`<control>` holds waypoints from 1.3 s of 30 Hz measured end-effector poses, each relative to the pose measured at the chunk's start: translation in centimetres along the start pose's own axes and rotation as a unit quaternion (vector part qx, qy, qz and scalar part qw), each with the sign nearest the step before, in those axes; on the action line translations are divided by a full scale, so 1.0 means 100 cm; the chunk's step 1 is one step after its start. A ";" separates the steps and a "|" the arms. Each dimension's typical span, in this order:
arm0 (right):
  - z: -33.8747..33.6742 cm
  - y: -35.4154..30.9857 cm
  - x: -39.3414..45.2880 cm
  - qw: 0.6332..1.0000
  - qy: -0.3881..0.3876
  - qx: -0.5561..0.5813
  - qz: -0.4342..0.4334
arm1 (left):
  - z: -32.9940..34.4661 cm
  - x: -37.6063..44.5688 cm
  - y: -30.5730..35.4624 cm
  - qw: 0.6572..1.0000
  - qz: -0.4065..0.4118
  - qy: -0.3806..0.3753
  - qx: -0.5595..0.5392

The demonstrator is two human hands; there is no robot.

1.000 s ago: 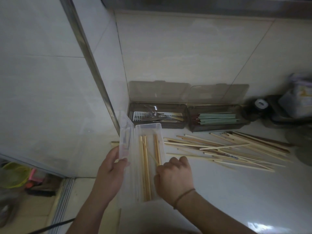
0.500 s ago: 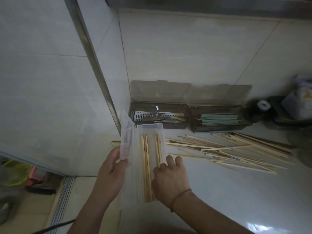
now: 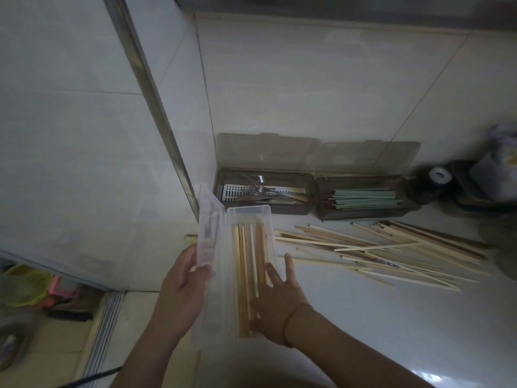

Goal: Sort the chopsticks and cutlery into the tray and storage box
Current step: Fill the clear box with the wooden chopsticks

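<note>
Loading wooden chopsticks into the clear storage box (image 3: 249, 219), that's the step I'm on. My left hand (image 3: 179, 289) grips its raised lid (image 3: 208, 228) at the near end, and my right hand (image 3: 275, 298) lies flat with fingers spread on the few chopsticks in the box (image 3: 246, 275), probably evening them out. Next I'd reach right to the loose chopstick pile (image 3: 377, 247) on the counter (image 3: 391, 331) and grab more. Behind, the dark tray (image 3: 265, 211) holds forks and other cutlery (image 3: 260, 193), and the dark box beside it (image 3: 363, 214) holds green chopsticks (image 3: 366, 198).
</note>
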State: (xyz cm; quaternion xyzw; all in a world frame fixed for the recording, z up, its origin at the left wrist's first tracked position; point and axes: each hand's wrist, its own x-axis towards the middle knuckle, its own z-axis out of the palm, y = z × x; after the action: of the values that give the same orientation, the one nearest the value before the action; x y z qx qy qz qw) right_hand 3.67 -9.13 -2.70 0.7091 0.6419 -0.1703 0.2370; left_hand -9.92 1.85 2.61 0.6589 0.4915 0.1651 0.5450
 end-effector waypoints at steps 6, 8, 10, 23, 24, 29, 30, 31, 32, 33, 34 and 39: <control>0.027 0.056 -0.007 0.856 0.438 0.257 0.093 | -0.002 0.002 -0.001 1.000 -0.010 0.000 -0.009; 0.044 0.087 -0.010 0.846 0.380 0.296 0.227 | -0.002 0.003 -0.003 1.000 -0.013 0.000 -0.010; 0.065 0.109 -0.013 0.878 0.255 0.265 0.306 | -0.002 0.002 -0.002 1.000 -0.012 0.002 -0.014; 0.067 0.113 -0.049 0.816 0.343 0.304 0.351 | -0.002 0.004 -0.002 1.000 -0.004 -0.005 -0.008; 0.057 0.110 -0.052 0.773 0.372 0.384 0.341 | -0.001 0.003 -0.002 1.000 -0.003 -0.007 -0.008; -0.012 0.060 -0.038 0.666 0.480 0.550 0.151 | 0.002 0.004 -0.003 1.000 0.000 -0.009 -0.011; -0.019 0.048 -0.032 0.682 0.460 0.557 0.112 | 0.001 0.005 -0.003 1.000 0.001 -0.008 -0.009; -0.024 0.036 -0.023 0.717 0.421 0.548 0.091 | 0.001 0.005 -0.004 1.000 0.001 -0.006 -0.007; -0.026 0.027 -0.013 0.772 0.365 0.512 0.088 | 0.002 0.005 -0.003 1.000 -0.001 -0.002 -0.006; -0.028 0.019 -0.004 0.830 0.302 0.461 0.087 | 0.002 0.004 -0.003 1.000 -0.001 0.001 -0.003; -0.029 0.012 0.005 0.874 0.238 0.413 0.092 | 0.002 0.004 -0.002 1.000 0.001 0.001 0.000; -0.034 -0.009 0.037 0.938 0.026 0.319 0.137 | 0.003 0.003 0.000 1.000 0.008 -0.009 0.002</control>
State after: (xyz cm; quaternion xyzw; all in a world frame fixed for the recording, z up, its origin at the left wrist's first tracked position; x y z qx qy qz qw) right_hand 3.03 -4.09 -2.04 0.8328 0.4564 -0.3134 0.0031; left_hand -9.60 1.92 2.44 0.6653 0.4814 0.1633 0.5467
